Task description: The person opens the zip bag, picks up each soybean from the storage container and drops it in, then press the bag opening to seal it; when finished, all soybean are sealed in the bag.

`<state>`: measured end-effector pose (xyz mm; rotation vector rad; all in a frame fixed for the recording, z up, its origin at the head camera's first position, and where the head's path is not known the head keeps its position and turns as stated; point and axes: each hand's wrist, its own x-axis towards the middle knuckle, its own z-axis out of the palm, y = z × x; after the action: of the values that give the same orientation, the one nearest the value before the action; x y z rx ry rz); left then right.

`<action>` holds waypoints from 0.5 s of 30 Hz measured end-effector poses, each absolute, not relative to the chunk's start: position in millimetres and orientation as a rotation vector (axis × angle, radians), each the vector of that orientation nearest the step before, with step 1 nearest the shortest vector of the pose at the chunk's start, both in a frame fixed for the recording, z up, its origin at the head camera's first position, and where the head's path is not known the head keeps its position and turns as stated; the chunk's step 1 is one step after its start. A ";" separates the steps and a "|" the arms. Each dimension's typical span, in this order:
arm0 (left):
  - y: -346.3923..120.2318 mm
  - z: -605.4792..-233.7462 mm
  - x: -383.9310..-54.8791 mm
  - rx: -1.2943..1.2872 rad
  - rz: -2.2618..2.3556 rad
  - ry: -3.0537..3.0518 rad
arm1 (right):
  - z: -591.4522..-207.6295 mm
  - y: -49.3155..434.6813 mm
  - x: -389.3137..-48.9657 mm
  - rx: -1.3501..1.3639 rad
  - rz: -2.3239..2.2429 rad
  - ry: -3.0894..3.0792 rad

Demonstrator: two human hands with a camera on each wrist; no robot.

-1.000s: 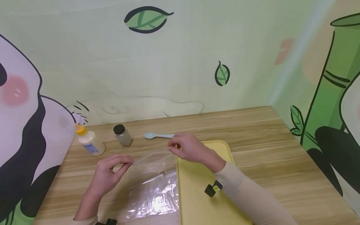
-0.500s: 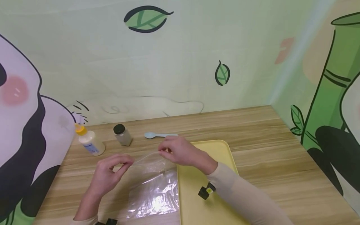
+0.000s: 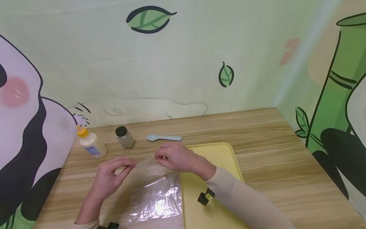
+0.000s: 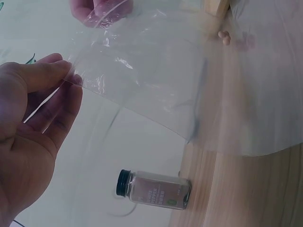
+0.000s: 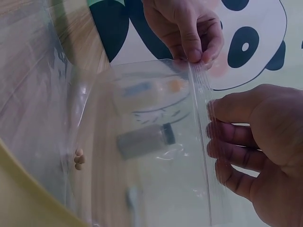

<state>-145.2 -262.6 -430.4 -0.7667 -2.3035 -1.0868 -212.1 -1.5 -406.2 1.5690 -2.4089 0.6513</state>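
A clear zip bag spreads over the wooden table, its mouth raised between both hands. My left hand pinches one top corner between thumb and fingertips. Farther along the same edge, my right hand pinches the zip strip, with thumb and fingers on either side of the film. In the right wrist view the zip line runs from the left hand's fingertips past the right hand's. Several small tan, rounded pieces show low in the bag, like nuts or beans.
A yellow tray lies under the right forearm, beside the bag. Behind stand a white pepper jar with a black lid and a cream bottle with a yellow cap. A light blue spoon lies near the wall.
My right hand has slid left along the bag's top edge, toward my left hand, uncovering the spoon's handle. The left hand has kept its place at the corner.
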 end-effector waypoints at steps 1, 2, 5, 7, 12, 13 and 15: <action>-262.5 -430.5 -145.2 -0.768 -1.083 -2.304 | -406.1 -2.3 -212.0 1.579 0.649 -2.410; -262.4 -430.5 -145.3 -0.770 -1.080 -2.303 | -405.9 -3.0 -212.0 1.587 0.647 -2.414; -262.0 -431.0 -145.4 -0.781 -1.072 -2.297 | -406.2 -4.8 -212.0 1.600 0.633 -2.428; -261.8 -431.4 -145.5 -0.789 -1.071 -2.291 | -406.6 -5.5 -212.0 1.600 0.623 -2.446; -261.8 -432.0 -145.9 -0.798 -1.075 -2.289 | -407.4 -6.0 -211.8 1.596 0.611 -2.483; -261.8 -432.0 -146.0 -0.801 -1.076 -2.288 | -407.5 -5.9 -211.8 1.597 0.612 -2.485; -261.6 -432.1 -146.0 -0.809 -1.077 -2.281 | -407.7 -5.8 -211.7 1.600 0.620 -2.485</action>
<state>-146.0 -261.6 -432.1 -0.8089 -2.2811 -1.0772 -211.7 -5.8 -407.7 1.5997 -2.4855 0.6202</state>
